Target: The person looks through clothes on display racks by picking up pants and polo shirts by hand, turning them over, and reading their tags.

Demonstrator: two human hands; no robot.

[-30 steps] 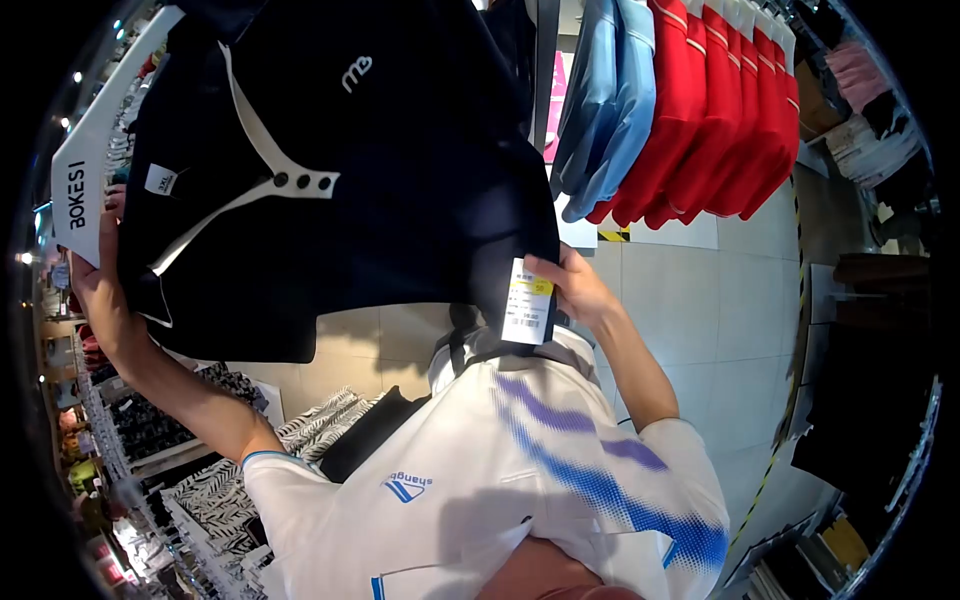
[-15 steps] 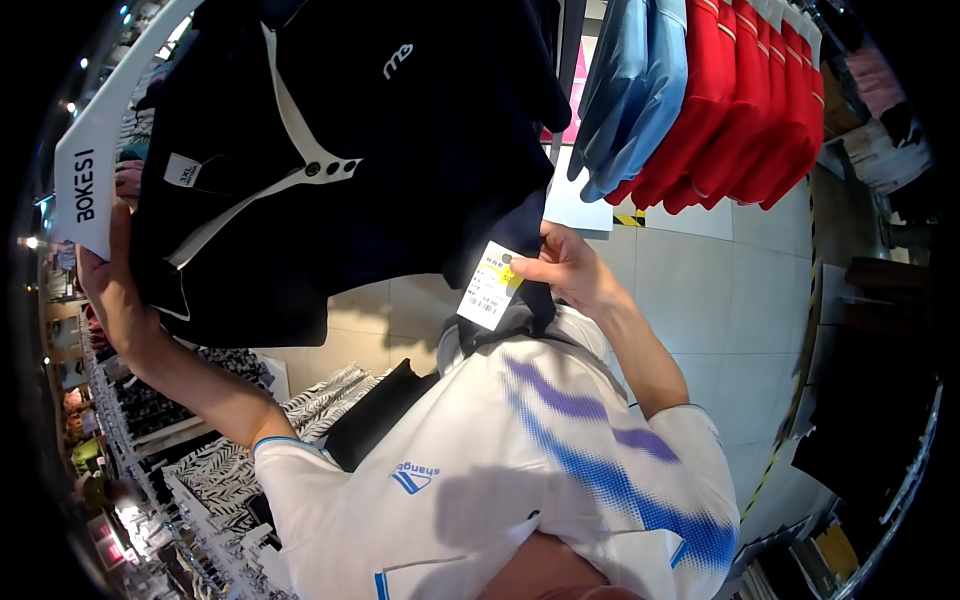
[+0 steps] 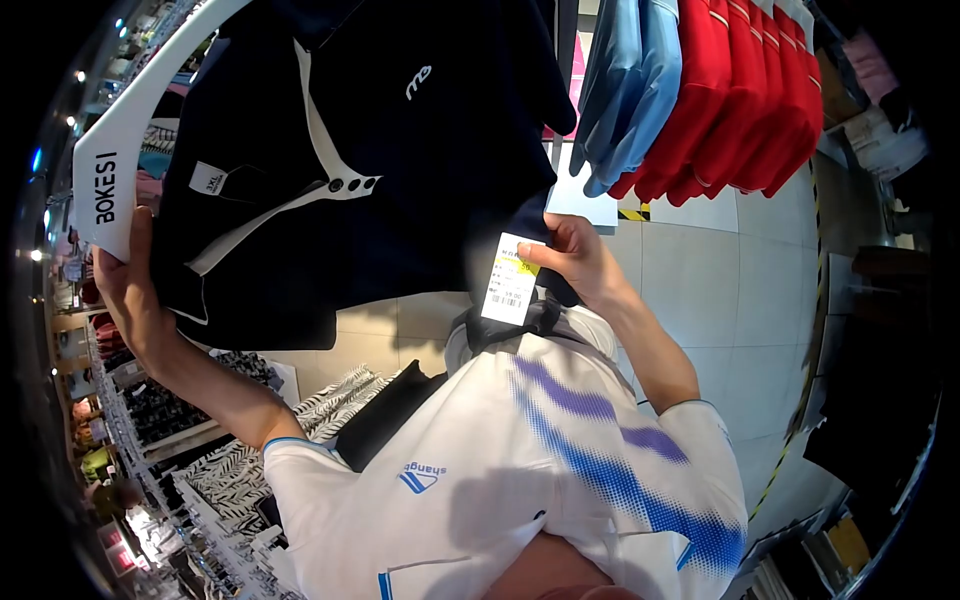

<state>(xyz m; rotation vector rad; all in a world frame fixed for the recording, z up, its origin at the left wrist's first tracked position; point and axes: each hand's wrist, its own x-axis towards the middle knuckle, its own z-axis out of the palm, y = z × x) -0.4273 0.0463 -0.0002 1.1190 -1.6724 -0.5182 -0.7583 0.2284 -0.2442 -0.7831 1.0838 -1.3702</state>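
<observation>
Pale tiles [image 3: 690, 300] spread below us. Our right hand [image 3: 580, 260] pinches the tag [image 3: 508, 285] under its thumb; we seem to be checking it, so the next move calls for holding it flat. Farther out, our left hand [image 3: 128, 275] closes round the hanger [image 3: 110, 200]; the shirt [image 3: 450, 180] spans both hands, red tops [image 3: 720, 110] beyond.

Free room over the pale floor [image 3: 690, 280] beside the right grip [image 3: 580, 258], red shirts [image 3: 715, 110] in the way ahead

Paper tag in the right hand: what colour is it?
Head view: the tag is white, with a yellow patch and dark print.
</observation>
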